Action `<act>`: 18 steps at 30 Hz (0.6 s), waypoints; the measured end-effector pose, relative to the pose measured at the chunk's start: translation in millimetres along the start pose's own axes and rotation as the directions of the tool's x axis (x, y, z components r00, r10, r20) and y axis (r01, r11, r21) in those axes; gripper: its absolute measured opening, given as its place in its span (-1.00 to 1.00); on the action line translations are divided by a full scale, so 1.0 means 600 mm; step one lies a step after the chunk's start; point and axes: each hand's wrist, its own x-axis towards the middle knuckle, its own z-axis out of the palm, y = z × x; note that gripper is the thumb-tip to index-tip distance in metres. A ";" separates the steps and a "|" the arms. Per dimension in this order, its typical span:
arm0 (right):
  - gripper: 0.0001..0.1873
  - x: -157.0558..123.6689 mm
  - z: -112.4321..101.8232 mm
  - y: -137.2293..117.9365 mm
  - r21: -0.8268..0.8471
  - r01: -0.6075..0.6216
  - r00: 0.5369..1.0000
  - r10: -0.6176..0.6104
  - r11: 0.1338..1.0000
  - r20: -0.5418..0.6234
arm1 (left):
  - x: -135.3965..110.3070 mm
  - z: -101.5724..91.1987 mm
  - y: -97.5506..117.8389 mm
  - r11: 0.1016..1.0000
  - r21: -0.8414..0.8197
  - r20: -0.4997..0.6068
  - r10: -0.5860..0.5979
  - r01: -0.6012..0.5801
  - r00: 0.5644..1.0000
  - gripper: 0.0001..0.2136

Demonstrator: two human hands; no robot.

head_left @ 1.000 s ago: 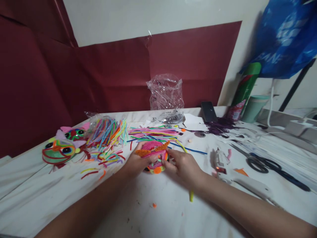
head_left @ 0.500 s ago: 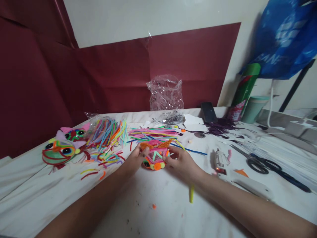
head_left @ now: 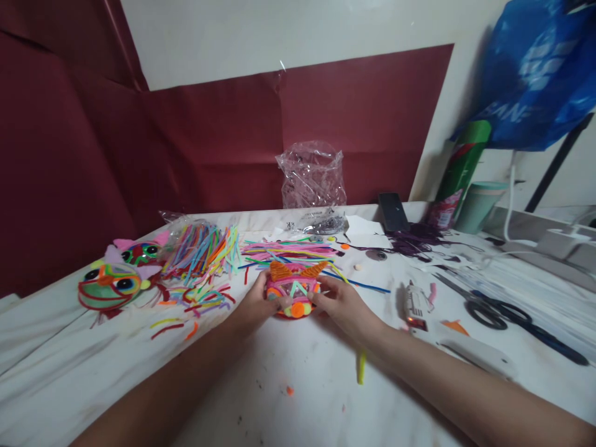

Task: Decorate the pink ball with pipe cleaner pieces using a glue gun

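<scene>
A small pink pipe-cleaner animal face (head_left: 293, 287) with two orange ears and an orange nose stands upright on the white table (head_left: 298, 397). My left hand (head_left: 255, 305) grips its left side with curled fingers. Its right side is held by my right hand (head_left: 342, 304), fingers wrapped round the edge. Behind the face lies a spread of coloured pipe-cleaner pieces (head_left: 288, 251).
Two finished pipe-cleaner faces (head_left: 114, 279) lie at the left beside a bag of coloured stems (head_left: 200, 245). A glue gun (head_left: 416, 307) and black scissors (head_left: 503, 310) lie at the right. A crumpled clear bag (head_left: 311, 174), a phone (head_left: 392, 211) and a cup (head_left: 478, 205) stand at the back.
Both hands turned the pink face from lying flat with its back up to standing upright, so its front and orange ears now point toward me.
</scene>
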 end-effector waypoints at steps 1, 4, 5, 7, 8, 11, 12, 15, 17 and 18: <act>-0.52 -0.001 0.001 -0.002 0.000 0.013 1.000 -0.013 1.000 0.003 | -0.001 0.001 0.000 1.000 0.020 -0.011 -0.001 0.001 1.000 -0.31; -0.53 -0.005 0.008 -0.003 -0.037 0.039 0.999 -0.039 0.999 -0.015 | -0.004 0.007 -0.002 0.997 0.074 -0.069 0.015 -0.010 0.998 -0.33; -0.54 -0.007 0.010 -0.002 -0.060 0.045 0.998 -0.047 0.997 -0.029 | -0.005 0.010 -0.003 0.996 0.083 -0.101 0.026 -0.018 0.995 -0.33; -0.55 -0.010 0.017 0.000 -0.105 0.057 0.996 -0.063 0.993 -0.058 | -0.007 0.018 -0.007 0.997 0.076 -0.166 0.047 -0.035 0.985 -0.32; -0.56 -0.011 0.020 0.001 -0.124 0.062 0.995 -0.071 0.990 -0.072 | -0.007 0.021 -0.009 0.997 0.059 -0.184 0.052 -0.042 0.982 -0.32; -0.61 -0.015 0.027 0.002 -0.153 0.081 0.990 -0.097 0.985 -0.104 | -0.008 0.031 -0.011 0.998 -0.001 -0.200 0.063 -0.064 0.978 -0.30; -0.63 -0.016 0.029 0.002 -0.158 0.086 0.989 -0.104 0.984 -0.109 | -0.008 0.034 -0.011 0.997 -0.011 -0.207 0.067 -0.070 0.976 -0.29; -0.64 -0.017 0.032 0.001 -0.168 0.089 0.987 -0.109 0.982 -0.115 | -0.009 0.038 -0.005 0.997 0.001 -0.244 0.078 -0.081 0.967 -0.29; -0.62 -0.017 0.032 0.002 -0.168 0.084 0.988 -0.104 0.982 -0.114 | -0.010 0.039 0.001 0.998 0.023 -0.257 0.066 -0.063 0.964 -0.32; -0.60 -0.016 0.032 0.003 -0.163 0.083 0.989 -0.102 0.983 -0.110 | -0.010 0.040 0.004 0.998 0.031 -0.267 0.058 -0.052 0.962 -0.33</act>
